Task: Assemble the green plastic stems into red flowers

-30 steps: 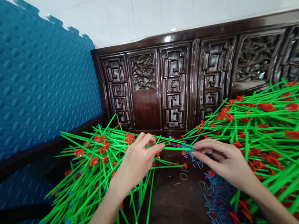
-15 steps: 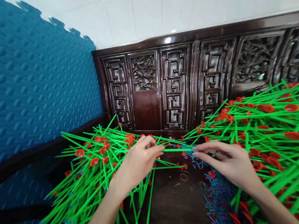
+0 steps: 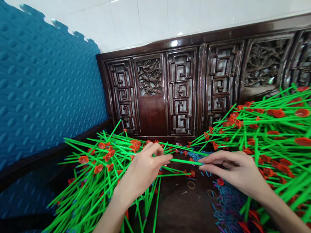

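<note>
My left hand [image 3: 141, 169] is closed in a pinch around a thin green plastic stick [image 3: 184, 161], which slopes slightly down to the right. At the stick's right end, the thumb and forefinger of my right hand [image 3: 236, 169] are pinched together on a small blue tube piece, mostly hidden by the fingertips. Under and around my left hand lies a pile of green sticks [image 3: 84, 204], many with orange-red cups and some with blue or purple tips. Small blue and purple tube pieces [image 3: 227, 205] are scattered below my right hand.
A larger heap of green sticks with orange-red cups [image 3: 294, 158] fills the right side. Two rubber bands, one [image 3: 191, 185] near the middle, lie on the dark wooden seat [image 3: 184, 216]. Behind stands a carved wooden backrest [image 3: 152, 111]; a blue foam mat [image 3: 37, 87] rises at left.
My right hand has dropped slightly and moved a little left, tilting the stick's right end downward. My left hand stays almost in place, still pinching the stick.
</note>
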{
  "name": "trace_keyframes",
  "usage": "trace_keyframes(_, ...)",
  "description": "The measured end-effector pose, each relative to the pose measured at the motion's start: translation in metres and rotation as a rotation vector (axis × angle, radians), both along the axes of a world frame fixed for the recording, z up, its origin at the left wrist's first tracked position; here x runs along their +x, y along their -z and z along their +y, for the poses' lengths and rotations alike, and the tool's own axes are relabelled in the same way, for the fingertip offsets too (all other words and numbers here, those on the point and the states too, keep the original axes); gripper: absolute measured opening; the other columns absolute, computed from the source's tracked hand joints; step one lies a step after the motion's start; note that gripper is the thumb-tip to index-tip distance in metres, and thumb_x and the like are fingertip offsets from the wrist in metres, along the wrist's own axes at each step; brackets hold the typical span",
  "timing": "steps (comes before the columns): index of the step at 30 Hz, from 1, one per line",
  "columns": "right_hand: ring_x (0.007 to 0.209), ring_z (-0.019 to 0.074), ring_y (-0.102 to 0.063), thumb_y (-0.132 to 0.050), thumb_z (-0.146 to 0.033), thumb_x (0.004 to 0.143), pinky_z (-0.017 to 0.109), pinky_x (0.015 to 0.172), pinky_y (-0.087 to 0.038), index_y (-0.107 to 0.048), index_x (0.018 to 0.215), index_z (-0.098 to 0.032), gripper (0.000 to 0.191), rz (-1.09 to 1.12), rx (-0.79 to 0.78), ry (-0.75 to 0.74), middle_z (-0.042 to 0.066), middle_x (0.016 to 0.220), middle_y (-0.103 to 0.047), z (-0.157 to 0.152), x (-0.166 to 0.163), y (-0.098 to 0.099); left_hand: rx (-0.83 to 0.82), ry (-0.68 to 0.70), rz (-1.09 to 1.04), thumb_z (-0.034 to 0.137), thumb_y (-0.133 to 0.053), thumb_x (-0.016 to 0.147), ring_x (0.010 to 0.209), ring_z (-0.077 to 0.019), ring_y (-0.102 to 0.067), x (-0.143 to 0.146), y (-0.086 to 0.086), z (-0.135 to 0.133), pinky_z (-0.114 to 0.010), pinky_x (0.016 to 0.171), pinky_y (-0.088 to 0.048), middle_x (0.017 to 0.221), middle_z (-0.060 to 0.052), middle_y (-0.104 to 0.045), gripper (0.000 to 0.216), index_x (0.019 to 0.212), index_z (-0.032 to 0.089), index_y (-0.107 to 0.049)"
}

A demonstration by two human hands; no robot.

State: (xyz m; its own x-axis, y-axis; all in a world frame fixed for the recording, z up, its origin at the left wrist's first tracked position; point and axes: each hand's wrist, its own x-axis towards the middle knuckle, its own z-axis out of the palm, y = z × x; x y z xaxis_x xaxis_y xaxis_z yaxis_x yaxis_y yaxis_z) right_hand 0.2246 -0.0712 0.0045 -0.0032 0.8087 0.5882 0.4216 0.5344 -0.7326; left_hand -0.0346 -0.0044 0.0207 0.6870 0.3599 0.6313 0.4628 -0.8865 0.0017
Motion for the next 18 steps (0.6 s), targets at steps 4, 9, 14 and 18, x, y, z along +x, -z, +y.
trace_keyframes(4, 0.063, 0.0213, -0.075, -0.085, -0.038, 0.068, 0.028, 0.061, -0.064, -0.075, 0.072, -0.020, 0.021, 0.130, -0.159, -0.110, 0.007, 0.075, -0.079, 0.003, 0.001, 0.009, 0.057, -0.011, 0.041, 0.000, -0.051, 0.090, 0.086, -0.0157, -0.053, -0.003, -0.002, 0.002, -0.026, 0.068, -0.049, 0.092, -0.003, -0.055, 0.035, 0.106, 0.024, -0.071)
trace_keyframes(9, 0.060, 0.0201, -0.073, -0.086, -0.042, 0.065, 0.029, 0.059, -0.062, -0.071, 0.071, -0.018, 0.028, 0.187, -0.361, -0.194, 0.006, 0.069, -0.076, 0.007, -0.004, 0.018, 0.063, 0.037, 0.083, -0.004, -0.050, 0.088, 0.089, -0.0162, -0.050, -0.008, -0.003, 0.002, -0.028, 0.073, -0.049, 0.094, -0.003, -0.054, 0.040, 0.108, 0.025, -0.070)
trace_keyframes(14, 0.064, 0.0147, -0.068, -0.081, -0.033, 0.067, 0.027, 0.063, -0.056, -0.071, 0.085, -0.018, 0.026, 0.002, -0.558, -0.276, 0.000, 0.072, -0.072, 0.011, -0.017, 0.030, 0.266, -0.038, 0.105, 0.002, -0.062, 0.086, 0.111, -0.0275, -0.043, 0.003, 0.000, -0.007, -0.045, 0.089, -0.042, 0.106, -0.005, -0.058, 0.028, 0.102, 0.025, -0.069)
trace_keyframes(18, 0.066, 0.0145, -0.059, -0.074, -0.030, 0.072, 0.027, 0.063, -0.050, -0.068, 0.079, -0.019, 0.014, -0.220, -0.539, -0.223, -0.002, 0.071, -0.063, 0.013, -0.027, 0.049, 0.471, -0.110, -0.154, 0.000, -0.061, 0.085, 0.113, -0.0284, -0.042, 0.016, 0.002, -0.017, -0.048, 0.087, -0.041, 0.117, -0.007, -0.058, 0.028, 0.100, 0.022, -0.067)
